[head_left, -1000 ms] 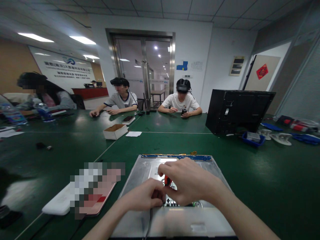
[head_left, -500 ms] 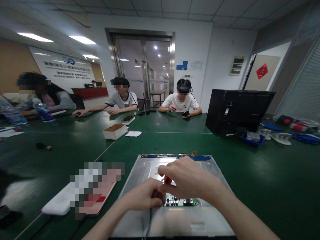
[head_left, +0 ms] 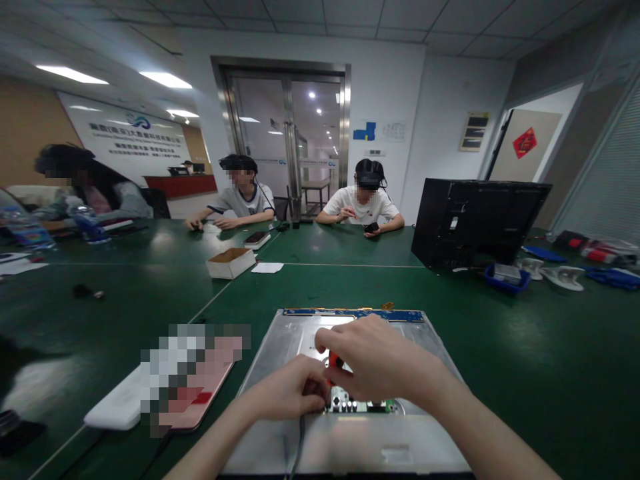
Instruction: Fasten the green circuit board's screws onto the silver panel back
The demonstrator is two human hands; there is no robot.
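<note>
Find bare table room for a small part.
Bare green tabletop shows right of the metal panel, nearer than the blue tray; another patch lies between the panel's far edge and the black monitor. Crowded: the panel's middle, under the left hand and right hand; also left of it, white device and pink device.

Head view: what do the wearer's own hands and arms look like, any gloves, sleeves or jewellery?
The left hand and right hand are ungloved. The left forearm and right forearm are uncovered as far as they show. I see no watch, bracelet or marking; some fingers are hidden, so rings can't be ruled out.
</note>
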